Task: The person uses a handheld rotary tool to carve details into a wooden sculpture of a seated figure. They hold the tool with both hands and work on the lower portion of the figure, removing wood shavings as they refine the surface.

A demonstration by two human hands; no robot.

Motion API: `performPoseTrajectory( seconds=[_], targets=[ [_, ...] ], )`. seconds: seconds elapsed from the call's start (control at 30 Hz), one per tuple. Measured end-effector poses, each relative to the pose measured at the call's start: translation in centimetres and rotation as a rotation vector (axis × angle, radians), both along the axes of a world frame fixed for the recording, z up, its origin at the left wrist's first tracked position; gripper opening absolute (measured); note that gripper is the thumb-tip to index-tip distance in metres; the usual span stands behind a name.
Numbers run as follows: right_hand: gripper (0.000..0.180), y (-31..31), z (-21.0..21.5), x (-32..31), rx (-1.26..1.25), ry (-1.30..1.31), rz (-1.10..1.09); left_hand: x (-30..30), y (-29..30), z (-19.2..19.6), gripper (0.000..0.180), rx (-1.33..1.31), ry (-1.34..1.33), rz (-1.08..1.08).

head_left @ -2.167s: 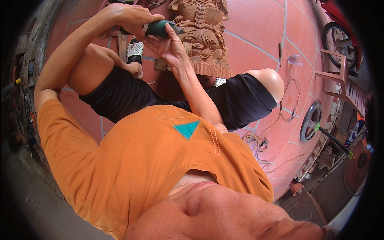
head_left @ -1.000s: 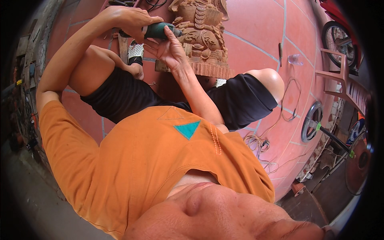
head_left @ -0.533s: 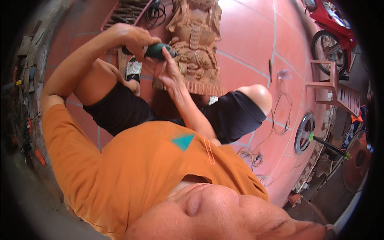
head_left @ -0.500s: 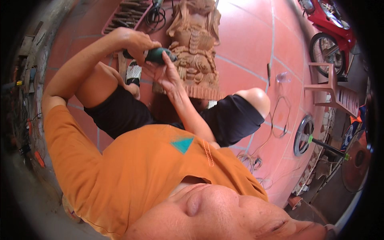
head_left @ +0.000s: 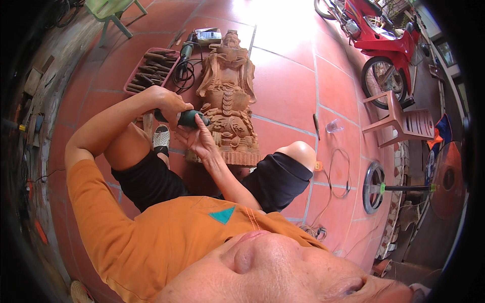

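A dark green handheld die grinder [head_left: 190, 119] lies crosswise against the left side of a carved wooden statue [head_left: 230, 96]. My left hand [head_left: 171, 105] is wrapped round the rear of its body from above. Closer to the nose, my right hand [head_left: 200, 139] holds the front end from below, its fingers along the casing. The tool's tip points right, at the carved lower part of the statue; whether it touches the wood I cannot tell. The statue stands between my bent knees, its ridged base [head_left: 237, 159] towards me.
Beyond my left hand are a pink basket [head_left: 128, 76] of carving tools, a second corded power tool [head_left: 186, 50] and a box [head_left: 208, 35]. To the right lie a thin tool [head_left: 316, 126], a clear cup [head_left: 334, 126], a loose cord [head_left: 331, 182], a plastic chair [head_left: 391, 118] and a fan [head_left: 374, 188]. A red motorbike [head_left: 386, 48] stands behind.
The view has tilted upward, bringing the statue's top, the whole basket and a green chair into sight. Both hands keep their hold on the grinder, beside the same part of the carving.
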State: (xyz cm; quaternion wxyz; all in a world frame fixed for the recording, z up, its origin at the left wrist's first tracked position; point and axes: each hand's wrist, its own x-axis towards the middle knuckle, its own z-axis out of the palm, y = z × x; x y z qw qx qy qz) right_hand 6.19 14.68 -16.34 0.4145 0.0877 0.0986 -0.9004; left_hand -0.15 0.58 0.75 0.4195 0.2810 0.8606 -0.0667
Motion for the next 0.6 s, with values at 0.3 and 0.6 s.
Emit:
performPoseTrajectory(
  seconds=[0.3,0.6],
  targets=[
    [0.047,-0.1,-0.3,0.2,0.002,-0.02,-0.008,-0.1,-0.3,-0.4,0.097,0.003,-0.016,0.003],
    [0.049,0.0,0.1,0.3,0.012,-0.013,-0.017,0.2,0.8,1.1,0.096,-0.022,-0.038,0.055]
  ],
)
